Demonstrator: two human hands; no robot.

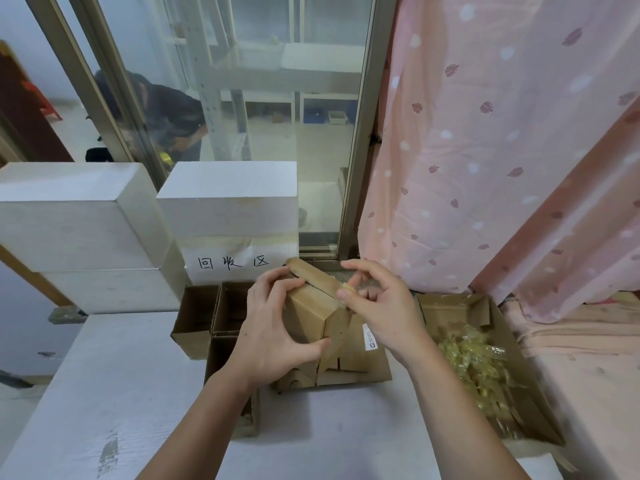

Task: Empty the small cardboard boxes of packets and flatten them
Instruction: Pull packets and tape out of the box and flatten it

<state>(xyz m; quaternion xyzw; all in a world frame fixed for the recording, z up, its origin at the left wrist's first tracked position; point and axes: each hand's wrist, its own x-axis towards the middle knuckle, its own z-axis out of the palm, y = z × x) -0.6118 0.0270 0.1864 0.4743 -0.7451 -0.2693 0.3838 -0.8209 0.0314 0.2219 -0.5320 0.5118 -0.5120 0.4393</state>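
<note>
Open tabletop on the left; hemmed in by white blocks behind, open boxes ahead, packet tray right.

One handwritten sign, one unreadable label

A white paper sign against the white boxes reads "回收区" in black handwriting. A small white label on the held cardboard box carries print too small to read.
</note>
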